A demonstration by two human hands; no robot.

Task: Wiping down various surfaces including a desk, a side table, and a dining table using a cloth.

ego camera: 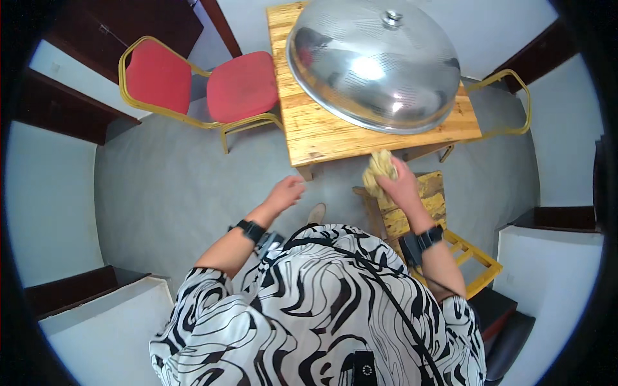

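Observation:
My right hand (401, 186) grips a crumpled yellowish cloth (379, 174), just off the near edge of a wooden table (318, 140). To its left, my left hand (286, 194) is held above the floor near the table's corner. It holds nothing, and its fingers are loosely bent and a little blurred. A large, shiny metal dome cover (338, 87) with a knob on top and rows of small perforations rests on the table. Its rim covers much of the tabletop.
A red-padded chair with a gold frame (241, 87) stands against the table's left side. On the right is another gold chair frame (524, 106). Close by my right arm stands a yellow wooden chair (432, 193). Low white walls (545, 270) flank the grey floor (159, 193).

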